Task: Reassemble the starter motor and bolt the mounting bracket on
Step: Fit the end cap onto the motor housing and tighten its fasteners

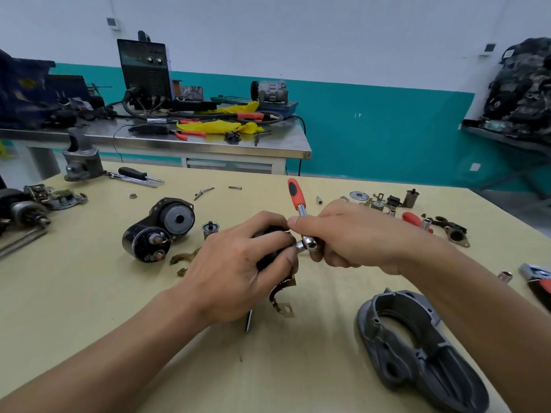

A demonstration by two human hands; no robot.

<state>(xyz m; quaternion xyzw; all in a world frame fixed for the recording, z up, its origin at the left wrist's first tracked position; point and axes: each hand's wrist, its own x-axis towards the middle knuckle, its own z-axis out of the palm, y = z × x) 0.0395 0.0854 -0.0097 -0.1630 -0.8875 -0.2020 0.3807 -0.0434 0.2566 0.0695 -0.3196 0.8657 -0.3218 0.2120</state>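
Your yellow table (pixel 298 368) carried a black motor (pixel 158 231) at its left middle, with a small cylinder (pixel 210 229) just to its right and a brass strip (pixel 185 256) near its front. At the far left corner you had a grey casting (pixel 82 162) standing upright, a screwdriver (pixel 140 175) beside it. A nut (pixel 133 196) and a bolt (pixel 235 187) lay apart farther back. A grey housing (pixel 417 350) lay at your near right, a socket (pixel 504 276) beyond it.

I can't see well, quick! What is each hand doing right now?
Left hand: grips the black motor part.
Right hand: grips the ratchet near its head.
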